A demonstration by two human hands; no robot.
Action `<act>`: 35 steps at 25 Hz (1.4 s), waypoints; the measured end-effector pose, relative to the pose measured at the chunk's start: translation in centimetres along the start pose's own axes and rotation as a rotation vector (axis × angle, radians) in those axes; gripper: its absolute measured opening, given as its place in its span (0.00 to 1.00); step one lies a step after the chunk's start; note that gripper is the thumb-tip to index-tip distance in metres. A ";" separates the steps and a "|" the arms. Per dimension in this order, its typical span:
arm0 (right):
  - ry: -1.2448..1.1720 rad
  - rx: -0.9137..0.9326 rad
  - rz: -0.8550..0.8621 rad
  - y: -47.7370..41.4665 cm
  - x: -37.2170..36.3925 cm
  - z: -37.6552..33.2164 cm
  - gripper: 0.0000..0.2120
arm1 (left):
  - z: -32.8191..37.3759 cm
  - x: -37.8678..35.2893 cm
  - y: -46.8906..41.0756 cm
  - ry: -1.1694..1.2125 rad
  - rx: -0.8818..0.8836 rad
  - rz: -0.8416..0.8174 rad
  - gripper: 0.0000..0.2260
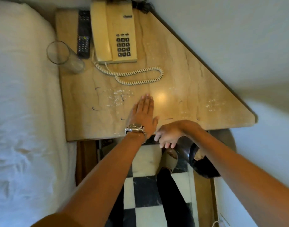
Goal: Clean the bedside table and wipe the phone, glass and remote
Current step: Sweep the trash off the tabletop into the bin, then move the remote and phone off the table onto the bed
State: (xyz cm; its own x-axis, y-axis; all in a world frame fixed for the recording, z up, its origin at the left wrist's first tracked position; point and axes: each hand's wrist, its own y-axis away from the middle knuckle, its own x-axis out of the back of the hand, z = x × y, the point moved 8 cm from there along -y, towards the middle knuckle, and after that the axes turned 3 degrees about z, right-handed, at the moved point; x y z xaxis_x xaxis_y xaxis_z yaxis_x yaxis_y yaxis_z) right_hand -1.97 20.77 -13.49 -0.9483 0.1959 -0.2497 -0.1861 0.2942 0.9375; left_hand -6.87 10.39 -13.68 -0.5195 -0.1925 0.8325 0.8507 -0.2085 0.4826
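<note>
The beige marble bedside table (181, 66) carries white crumbs and dark ink marks near its front. A cream corded phone (113, 30) stands at the back, its coiled cord trailing right. A black remote (83, 34) lies left of the phone. A clear empty glass (63, 57) stands at the table's left edge. My left hand (143, 114), with a wristwatch, lies flat on the tabletop beside the crumbs, fingers together. My right hand (169, 134) hovers cupped, palm up, just below the table's front edge, holding nothing.
A white bed (22, 112) runs along the left side. White walls close in on the right. A shiny metal bin (199, 158) with a dark liner stands under the front edge. The floor (143, 189) below is black and white tile.
</note>
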 end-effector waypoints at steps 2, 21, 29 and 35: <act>0.070 -0.042 -0.006 1.7 1.6 -4.1 0.22 | -2.4 4.2 -0.1 0.217 -0.042 0.003 0.29; 0.745 0.203 1.301 3.7 14.5 -29.3 0.47 | -27.4 22.9 -0.9 0.217 0.322 0.301 0.37; 0.876 0.048 1.183 5.0 14.1 -30.4 0.51 | -34.2 31.9 4.0 0.333 0.411 0.651 0.36; 0.871 0.046 1.203 4.8 13.8 -30.4 0.53 | -44.8 37.1 8.4 0.353 0.657 0.711 0.37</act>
State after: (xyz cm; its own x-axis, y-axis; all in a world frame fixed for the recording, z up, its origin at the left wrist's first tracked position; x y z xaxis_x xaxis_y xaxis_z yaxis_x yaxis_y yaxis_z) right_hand -23.75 -3.60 -5.07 -0.3790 -0.2661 0.8863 0.7945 0.3976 0.4590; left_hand -22.64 -41.43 9.08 0.2177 -0.3595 0.9074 0.7919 0.6085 0.0511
